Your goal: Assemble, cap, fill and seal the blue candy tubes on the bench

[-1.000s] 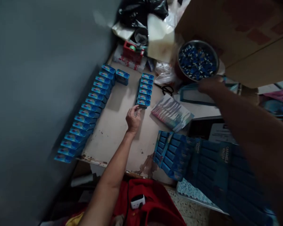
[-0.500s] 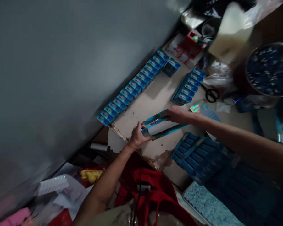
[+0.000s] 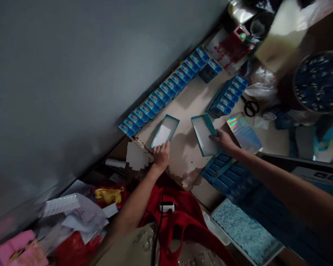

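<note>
A shallow blue box half (image 3: pixel 171 122) with a pale inside lies on the worn table, a white paper piece (image 3: pixel 162 135) in it. My left hand (image 3: pixel 161 155) has its fingers curled over the near end of this half. To the right, my right hand (image 3: pixel 224 142) grips the side of a second shallow blue box half (image 3: pixel 202 133), thumb on the inner face. This one is tilted with its pale inside facing me. Behind both stands a long row of small blue boxes (image 3: pixel 166 92) along the wall.
A block of blue boxes (image 3: pixel 229 96), a single blue box (image 3: pixel 210 70), black scissors (image 3: pixel 250 107) and a shiny iridescent sheet (image 3: pixel 244 133) are on the table. Stacked dark blue boxes (image 3: pixel 227 171) sit by my right forearm. A round container (image 3: pixel 295 83) stands far right.
The blue box between my hands has come apart into two halves. My right hand has moved right with one half; the other lies at my left hand, its pale inside now showing.
</note>
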Available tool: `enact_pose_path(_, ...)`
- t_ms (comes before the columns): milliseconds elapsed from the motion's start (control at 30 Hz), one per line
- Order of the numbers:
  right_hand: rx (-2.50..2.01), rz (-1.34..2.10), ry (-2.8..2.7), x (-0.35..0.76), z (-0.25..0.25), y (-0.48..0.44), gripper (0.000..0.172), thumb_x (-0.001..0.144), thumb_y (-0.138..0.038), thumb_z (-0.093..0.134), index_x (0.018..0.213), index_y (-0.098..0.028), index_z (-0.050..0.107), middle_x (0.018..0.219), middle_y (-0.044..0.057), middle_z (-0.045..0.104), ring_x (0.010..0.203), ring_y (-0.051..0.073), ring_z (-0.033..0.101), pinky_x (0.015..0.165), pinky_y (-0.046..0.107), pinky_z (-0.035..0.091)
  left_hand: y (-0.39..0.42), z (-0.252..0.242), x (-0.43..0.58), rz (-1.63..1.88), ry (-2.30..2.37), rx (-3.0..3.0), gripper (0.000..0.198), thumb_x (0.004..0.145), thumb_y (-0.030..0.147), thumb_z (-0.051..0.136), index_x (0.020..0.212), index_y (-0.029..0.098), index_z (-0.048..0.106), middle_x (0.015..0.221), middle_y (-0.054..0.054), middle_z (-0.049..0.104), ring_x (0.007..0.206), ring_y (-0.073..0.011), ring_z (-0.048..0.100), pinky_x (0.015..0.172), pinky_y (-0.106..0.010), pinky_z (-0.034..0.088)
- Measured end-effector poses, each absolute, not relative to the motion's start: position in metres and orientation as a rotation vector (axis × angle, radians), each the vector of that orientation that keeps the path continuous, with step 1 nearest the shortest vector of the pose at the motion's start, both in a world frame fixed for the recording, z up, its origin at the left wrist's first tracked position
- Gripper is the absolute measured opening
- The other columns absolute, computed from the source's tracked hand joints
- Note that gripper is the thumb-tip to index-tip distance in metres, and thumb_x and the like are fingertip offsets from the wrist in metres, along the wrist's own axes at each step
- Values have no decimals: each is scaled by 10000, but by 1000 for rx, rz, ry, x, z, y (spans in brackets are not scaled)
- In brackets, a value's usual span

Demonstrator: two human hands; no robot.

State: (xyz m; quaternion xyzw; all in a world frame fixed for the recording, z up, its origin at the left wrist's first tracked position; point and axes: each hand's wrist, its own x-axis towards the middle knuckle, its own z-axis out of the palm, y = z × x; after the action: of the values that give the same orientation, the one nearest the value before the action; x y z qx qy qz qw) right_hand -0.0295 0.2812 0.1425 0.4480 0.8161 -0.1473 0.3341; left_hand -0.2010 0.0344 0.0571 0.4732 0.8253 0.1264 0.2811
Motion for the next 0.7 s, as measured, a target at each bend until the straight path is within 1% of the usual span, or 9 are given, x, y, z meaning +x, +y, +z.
enact_pose_path(100, 1300, -295, 2188, -23, 125, 250, 587, 988, -342, 633, 1491, -67, 509, 1276, 333, 657, 1123, 343, 686, 805, 378, 503, 28, 65, -217, 504, 2223, 1229, 474, 956, 279, 657, 1419, 184, 622, 1314, -192, 693, 1192, -346, 645, 1042, -486, 450)
enact_pose_path(167, 1321, -281, 2390, -33, 114, 234, 661, 929, -330, 718, 1513, -111, 500, 1343, 334, 616, 1205, 388, 643, 855, 431, 509, 15, 75, -253, 694, 2348, 1186, 435, 966, 362, 659, 1368, 196, 667, 1332, -185, 690, 1257, -348, 614, 1115, -494, 419)
enact_pose_path(267, 1134, -730, 2703, -81, 99, 204, 396, 935, -221, 684, 1325, -161, 654, 1176, 206, 705, 1075, 298, 692, 879, 393, 545, -2, 86, -333, 883, 2647, 1081, 405, 1028, 418, 546, 1331, 190, 690, 1318, -178, 695, 1292, -323, 597, 1176, -493, 384)
enact_pose_path(333, 1000, -1130, 2724, -130, 89, 174, 231, 953, -250, 662, 1167, -175, 705, 1018, 125, 725, 897, 235, 706, 849, 371, 570, -1, 83, -386, 938, 2645, 1085, 433, 1030, 445, 543, 1347, 179, 670, 1322, -173, 695, 1294, -302, 608, 1158, -465, 423)
enact_pose_path(367, 935, -1271, 2723, -157, 83, 156, 299, 925, -279, 707, 1208, -187, 687, 1068, 115, 717, 917, 229, 705, 863, 372, 579, 4, 79, -407, 958, 2569, 1114, 453, 1023, 454, 557, 1365, 173, 652, 1330, -169, 696, 1277, -286, 627, 1135, -442, 455)
enact_pose_path(433, 956, -1390, 2776, -208, 71, 122, 610, 808, -328, 831, 1358, -196, 600, 1247, 140, 667, 1111, 274, 668, 962, 426, 573, 19, 66, -437, 972, 2362, 1166, 481, 1009, 447, 586, 1407, 178, 610, 1360, -153, 692, 1254, -250, 658, 1098, -391, 498)
enact_pose_path(533, 1219, -1402, 2794, -261, 54, 85, 958, 715, -361, 894, 1523, -147, 424, 1462, 203, 510, 1357, 316, 522, 1104, 465, 506, 42, 46, -452, 959, 2151, 1176, 434, 988, 392, 616, 1378, 201, 627, 1341, -113, 715, 1227, -218, 680, 1062, -335, 520)
enact_pose_path(633, 1467, -1296, 2752, -287, 45, 65, 1064, 714, -394, 883, 1573, -103, 328, 1499, 242, 434, 1399, 336, 461, 1139, 484, 466, 49, 34, -449, 995, 2161, 1117, 307, 968, 352, 614, 1212, 187, 699, 1189, -88, 765, 1106, -204, 712, 998, -311, 541)
enact_pose_path(700, 1574, -1157, 2741, -302, 44, 56, 984, 781, -400, 824, 1579, -108, 330, 1513, 249, 414, 1414, 353, 430, 1150, 519, 435, 45, 31, -446, 1043, 2189, 1092, 266, 957, 341, 604, 1148, 187, 705, 1139, -84, 766, 1069, -201, 712, 992, -319, 540)
